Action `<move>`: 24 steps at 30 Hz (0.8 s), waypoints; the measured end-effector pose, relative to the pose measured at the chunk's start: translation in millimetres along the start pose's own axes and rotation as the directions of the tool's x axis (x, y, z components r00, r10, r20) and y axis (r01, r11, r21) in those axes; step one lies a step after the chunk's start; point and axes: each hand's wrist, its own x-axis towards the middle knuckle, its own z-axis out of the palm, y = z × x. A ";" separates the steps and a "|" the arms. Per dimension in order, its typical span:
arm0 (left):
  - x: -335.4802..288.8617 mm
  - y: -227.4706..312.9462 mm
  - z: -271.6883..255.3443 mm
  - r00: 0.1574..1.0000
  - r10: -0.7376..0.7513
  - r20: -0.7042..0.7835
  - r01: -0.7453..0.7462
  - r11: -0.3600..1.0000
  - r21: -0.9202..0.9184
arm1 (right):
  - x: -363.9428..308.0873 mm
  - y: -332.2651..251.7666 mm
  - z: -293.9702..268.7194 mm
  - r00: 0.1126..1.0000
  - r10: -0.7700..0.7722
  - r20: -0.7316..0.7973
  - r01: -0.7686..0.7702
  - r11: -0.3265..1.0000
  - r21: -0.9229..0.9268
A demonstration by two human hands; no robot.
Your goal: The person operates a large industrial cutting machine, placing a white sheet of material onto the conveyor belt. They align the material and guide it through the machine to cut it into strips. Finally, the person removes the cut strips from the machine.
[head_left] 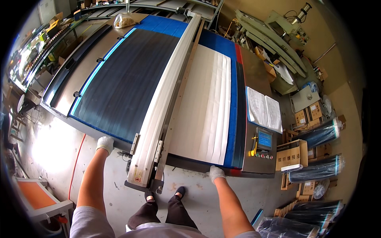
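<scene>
My left hand, in a pale knitted glove, rests at the near edge of a wide cutting table, left of the white gantry beam. In a matching glove, my right hand touches the same edge, right of the beam. Their fingers are too small and bunched to read. A dark sheet lies flat left of the beam, its far left side edged in light blue under several small black clips. Right of the beam lie overlapping white sheets on a blue bed.
On the table's right end are an open notebook, a small screen and a yellow-handled tool. Cartons and plastic-wrapped dark rolls line the right side. A red cable crosses the floor near an orange-topped stand.
</scene>
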 end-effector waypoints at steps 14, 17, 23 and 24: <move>-21.5 -23.6 5.4 0.992 0.000 -0.127 -0.061 0.878 -0.475 | -11.1 -9.9 -14.6 0.999 -0.017 0.029 0.017 1.000 -0.013; -44.5 -24.0 44.0 0.913 -0.377 -0.158 0.169 0.699 -0.695 | 1.4 0.9 1.4 1.000 -0.004 -0.001 0.004 1.000 -0.017; -145.4 -5.3 180.2 0.817 -0.573 -0.064 0.371 0.608 -0.702 | 4.5 -0.7 3.5 1.000 -0.009 -0.005 0.009 1.000 -0.019; -159.3 5.9 185.5 0.836 -0.548 0.031 0.411 0.587 -0.698 | 1.5 -1.0 1.2 1.000 -0.005 -0.001 0.005 1.000 -0.021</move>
